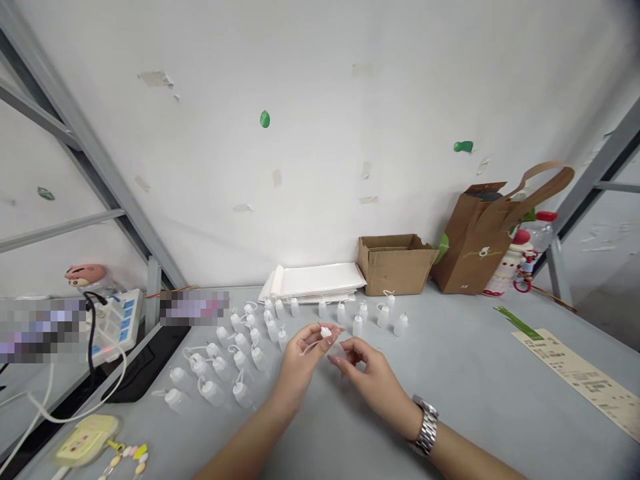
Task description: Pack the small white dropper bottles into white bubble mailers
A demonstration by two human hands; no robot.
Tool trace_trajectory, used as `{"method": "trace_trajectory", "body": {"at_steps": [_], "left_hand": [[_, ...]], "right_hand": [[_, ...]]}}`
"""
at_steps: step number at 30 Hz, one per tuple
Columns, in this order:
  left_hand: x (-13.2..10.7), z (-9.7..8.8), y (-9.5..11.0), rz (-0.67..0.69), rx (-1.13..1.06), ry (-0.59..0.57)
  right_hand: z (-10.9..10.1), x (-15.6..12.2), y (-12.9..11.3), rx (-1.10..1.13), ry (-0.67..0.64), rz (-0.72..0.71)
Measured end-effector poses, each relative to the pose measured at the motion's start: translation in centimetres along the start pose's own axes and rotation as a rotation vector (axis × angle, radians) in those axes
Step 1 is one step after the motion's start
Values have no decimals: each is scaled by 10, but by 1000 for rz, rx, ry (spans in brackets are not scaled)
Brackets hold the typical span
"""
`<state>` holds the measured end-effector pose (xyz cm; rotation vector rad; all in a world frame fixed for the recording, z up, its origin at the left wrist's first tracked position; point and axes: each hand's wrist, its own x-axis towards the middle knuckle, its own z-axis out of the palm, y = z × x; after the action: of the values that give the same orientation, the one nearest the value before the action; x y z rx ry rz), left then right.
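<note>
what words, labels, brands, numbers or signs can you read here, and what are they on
None can be read.
Paper strip: printed lines, too small and blurred.
Brown paper bag: pale emblem and fine marks, too small.
Small bottles: no lettering visible.

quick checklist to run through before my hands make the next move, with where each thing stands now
1. Left hand grips the small bottle: ok, thumb and fingers close about its top.
2. Right hand has a firm hold on the bottle's body: cannot tell, its fingertips are there but the contact is unclear.
3. White cap fully seated: cannot tell, too small and partly covered.
4. Room between the left hand and the nearest standing bottle: not ok, they look very close.
5. Metal watch clear of the standing bottles: ok.
6. Cardboard box clear of both hands: ok, it stands farther back.
</note>
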<state>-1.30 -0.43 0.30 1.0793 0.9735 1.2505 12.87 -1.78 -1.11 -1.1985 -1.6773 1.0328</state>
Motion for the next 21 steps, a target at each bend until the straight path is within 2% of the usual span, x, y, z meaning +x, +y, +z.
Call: {"method": "trace_trajectory", "body": {"at_steps": [5,14,21], "left_hand": [[1,-3,-4,-5,37,29],[0,-3,-4,-33,23,-107],[-1,-2,-3,-58,11,-93]], "right_hand": [[2,-1,2,-31,76,-10],[2,-1,4,-42,128,-38],[5,-1,5,-60,129,-29]]}}
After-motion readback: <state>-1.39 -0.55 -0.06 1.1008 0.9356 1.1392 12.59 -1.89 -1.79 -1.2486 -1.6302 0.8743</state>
